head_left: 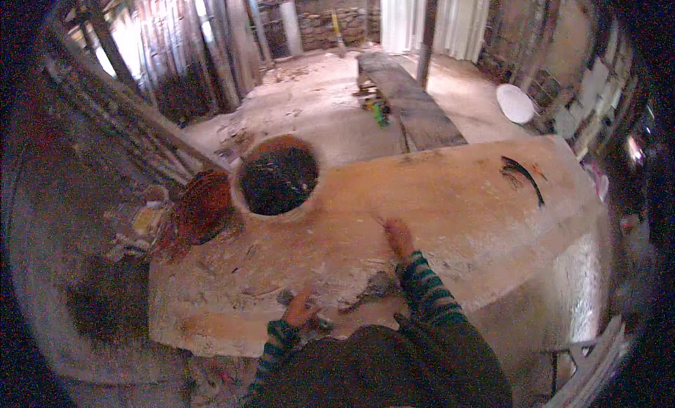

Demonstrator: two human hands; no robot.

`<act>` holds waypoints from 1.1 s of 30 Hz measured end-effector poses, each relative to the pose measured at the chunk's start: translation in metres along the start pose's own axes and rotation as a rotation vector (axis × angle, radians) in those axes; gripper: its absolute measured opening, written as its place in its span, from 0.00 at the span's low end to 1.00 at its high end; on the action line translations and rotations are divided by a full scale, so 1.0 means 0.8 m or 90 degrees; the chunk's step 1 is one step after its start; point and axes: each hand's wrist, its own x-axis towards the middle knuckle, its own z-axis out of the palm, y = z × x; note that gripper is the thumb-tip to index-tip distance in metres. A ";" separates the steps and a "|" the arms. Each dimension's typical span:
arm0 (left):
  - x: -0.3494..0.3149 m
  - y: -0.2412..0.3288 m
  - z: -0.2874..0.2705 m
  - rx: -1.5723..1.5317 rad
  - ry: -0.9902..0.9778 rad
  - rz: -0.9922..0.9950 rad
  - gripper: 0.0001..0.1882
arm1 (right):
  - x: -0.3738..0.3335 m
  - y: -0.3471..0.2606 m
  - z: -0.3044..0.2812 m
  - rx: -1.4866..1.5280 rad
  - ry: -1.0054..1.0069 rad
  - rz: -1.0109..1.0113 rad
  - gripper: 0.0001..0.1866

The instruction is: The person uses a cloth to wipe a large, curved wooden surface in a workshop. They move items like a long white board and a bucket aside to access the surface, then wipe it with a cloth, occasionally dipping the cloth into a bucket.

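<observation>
My right hand point(399, 237) reaches forward over the middle of a wooden table point(450, 197). Its fingers look drawn together, with a thin pale tip at their end that is too blurred to name. Close to the front edge, my left hand point(301, 312) lies low over the tabletop with fingers stretched out. A small dark lump point(284, 296) sits beside those fingers, and another dark lump point(320, 324) is at the hand's right side. Between my two arms a flattened dark patch of clay-like stuff point(373, 288) lies on the wood.
At the table's far left stands a round container point(239, 190) with dark contents. Next to it is a reddish-brown basket point(204, 208). A dark curved strip point(527, 175) lies at the far right. Beyond are a long bench point(415, 95), a post point(427, 39) and a white round object point(515, 104).
</observation>
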 end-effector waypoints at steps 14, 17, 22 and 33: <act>-0.124 -0.002 0.027 -0.134 0.142 -0.096 0.26 | 0.156 -0.360 -0.160 0.348 0.251 -0.311 0.11; -0.093 0.018 0.028 -0.062 0.073 0.049 0.25 | 0.221 -0.354 -0.135 0.213 0.212 -0.327 0.11; -0.144 0.041 0.014 0.046 0.179 -0.024 0.27 | 0.137 -0.404 -0.153 0.329 0.204 -0.294 0.12; -0.185 -0.062 -0.058 0.035 -0.039 0.015 0.33 | -0.202 -0.173 -0.057 -0.237 -0.242 -0.123 0.29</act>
